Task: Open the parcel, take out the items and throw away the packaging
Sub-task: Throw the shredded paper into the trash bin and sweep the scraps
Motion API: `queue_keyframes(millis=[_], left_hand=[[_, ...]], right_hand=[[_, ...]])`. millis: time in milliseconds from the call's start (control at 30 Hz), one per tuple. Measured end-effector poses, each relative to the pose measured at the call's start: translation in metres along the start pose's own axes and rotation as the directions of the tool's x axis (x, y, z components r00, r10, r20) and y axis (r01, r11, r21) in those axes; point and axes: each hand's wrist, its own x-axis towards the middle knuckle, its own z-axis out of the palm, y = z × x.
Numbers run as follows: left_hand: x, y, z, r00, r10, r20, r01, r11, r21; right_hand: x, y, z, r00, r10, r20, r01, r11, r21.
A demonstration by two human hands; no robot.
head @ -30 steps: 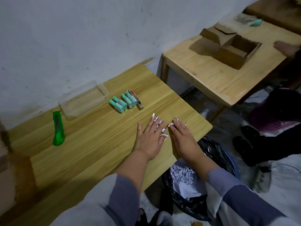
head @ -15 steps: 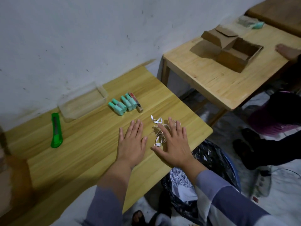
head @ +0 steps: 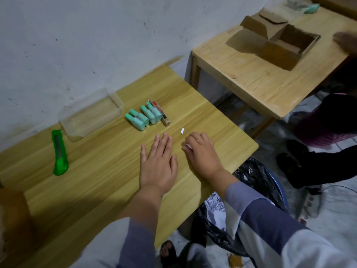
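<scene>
My left hand (head: 157, 163) lies flat and open on the low wooden table (head: 87, 171), holding nothing. Just to its right, my right hand (head: 201, 153) is curled over a small bunch of white paper shreds (head: 188, 146), which peek out under its fingers. A single white scrap (head: 182, 130) lies loose in front of that hand. Several teal bottles (head: 143, 117) and a small red-brown box (head: 163, 116) lie in a row farther back. The opened cardboard parcel (head: 274, 41) sits on the second table (head: 251, 78) at the right.
A green utility knife (head: 59, 152) lies at the left, a clear plastic tub (head: 90, 115) by the wall. A bin with a black bag (head: 257, 182) holding shredded paper (head: 214, 204) stands below the table's right edge. Another person's legs (head: 318, 167) are at the right.
My right hand has closed from flat over the spread shreds into a curl, gathering them; one scrap stays loose. My left hand shifted slightly and stays flat.
</scene>
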Motion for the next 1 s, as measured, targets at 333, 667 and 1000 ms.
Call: queue_keyframes(millis=[333, 667, 1000], left_hand=[[-0.001, -0.001, 0.0, 1.0, 0.006, 0.003, -0.006, 1.0, 0.024], [-0.004, -0.023, 0.004, 1.0, 0.014, -0.015, -0.014, 1.0, 0.015], [-0.007, -0.027, 0.006, 0.999, 0.02, -0.034, -0.019, 1.0, 0.013]], right_hand=[[-0.051, 0.016, -0.018, 0.976, 0.203, -0.077, -0.203, 0.979, 0.003], [-0.136, 0.055, -0.014, 0.704, 0.681, -0.205, -0.679, 0.729, 0.09], [-0.137, 0.058, -0.026, 0.662, 0.743, -0.1, -0.72, 0.667, 0.191]])
